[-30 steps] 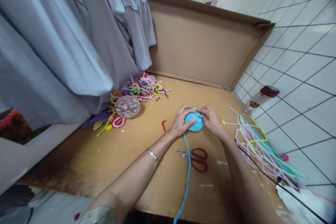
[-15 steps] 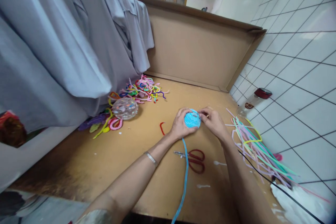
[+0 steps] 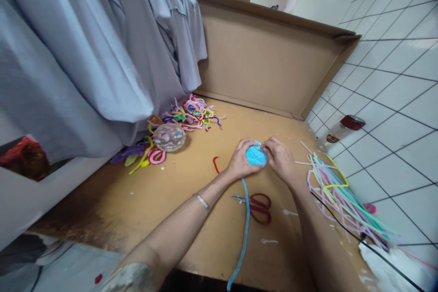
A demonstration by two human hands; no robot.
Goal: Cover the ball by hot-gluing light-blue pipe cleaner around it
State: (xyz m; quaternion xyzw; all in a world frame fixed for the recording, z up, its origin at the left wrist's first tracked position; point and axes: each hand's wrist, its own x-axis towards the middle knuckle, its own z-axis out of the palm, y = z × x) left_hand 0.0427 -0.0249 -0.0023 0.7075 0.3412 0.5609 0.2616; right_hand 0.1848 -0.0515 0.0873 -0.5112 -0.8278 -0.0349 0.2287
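My left hand [image 3: 240, 160] is wrapped round a light blue ball [image 3: 256, 156] that looks wound from fuzzy pipe cleaner. At the ball's upper right edge, my right hand [image 3: 278, 155] has thumb and fingers pinched together; what lies between them is hidden. A long blue pipe cleaner [image 3: 247, 223] hangs from under my left hand down to the table's front edge. It crosses the metal blades of a pair of red-handled scissors [image 3: 260, 208] lying below my hands. Left of my left hand is a short bent red pipe cleaner [image 3: 215, 164].
Long pastel pipe cleaners [image 3: 337, 191] lie at the right with a black cable across them, near a lidded clear jar [image 3: 338, 133] by the tiled wall. A clear ball [image 3: 169, 137] and a colourful pile [image 3: 196, 112] lie at left. Cardboard [image 3: 256, 54] stands behind.
The whole view has shifted slightly, so things sit further right. My left hand keeps its hold on the ball; my right hand stays pinched at its edge, slightly turned.
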